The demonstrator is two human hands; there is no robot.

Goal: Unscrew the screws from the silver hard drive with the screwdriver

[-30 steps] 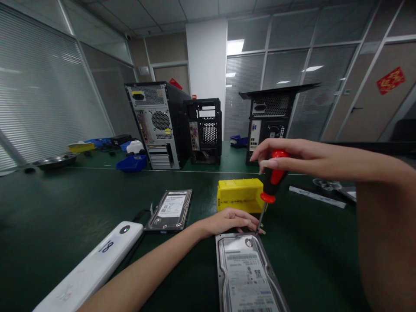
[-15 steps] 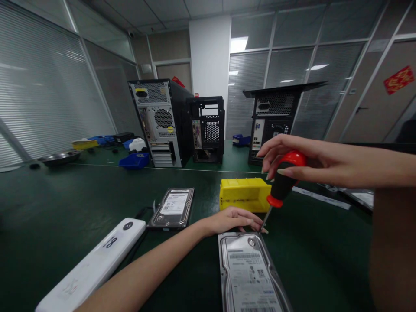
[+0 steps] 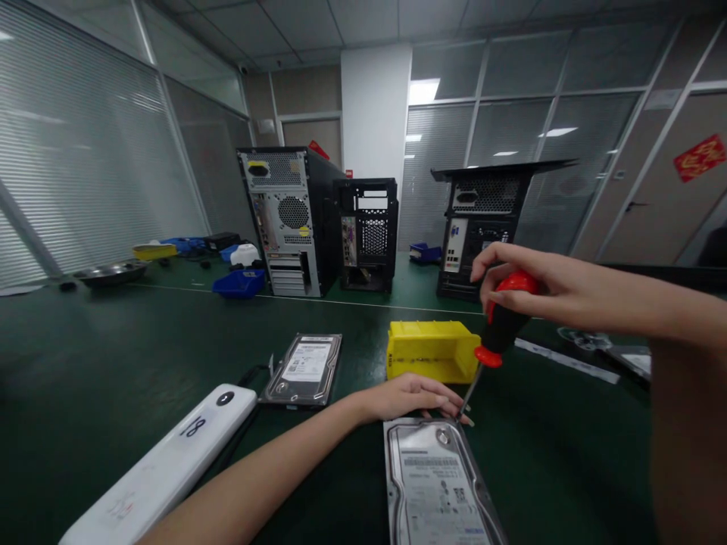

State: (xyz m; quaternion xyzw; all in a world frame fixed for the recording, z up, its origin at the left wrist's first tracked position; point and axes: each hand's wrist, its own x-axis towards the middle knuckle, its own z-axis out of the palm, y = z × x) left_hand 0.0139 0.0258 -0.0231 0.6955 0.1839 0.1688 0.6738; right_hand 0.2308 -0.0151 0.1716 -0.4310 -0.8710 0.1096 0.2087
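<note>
Now the right hand [image 3: 528, 284] grips a red-and-black screwdriver [image 3: 500, 325], its thin steel shaft tilted down to the far corner of the flat metal hard drive [image 3: 437, 477] at lower centre. Fingers extended, the left hand [image 3: 412, 395] rests against that drive's top edge, seemingly steadying it. A second drive [image 3: 305, 367] lies left; three computer towers [image 3: 295, 219] stand behind.

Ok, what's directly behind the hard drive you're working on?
Behind the near hard drive, the left hand rests at its far edge beside the screwdriver tip, with a yellow bin beyond. The hand covers the drive's far edge itself.
</note>
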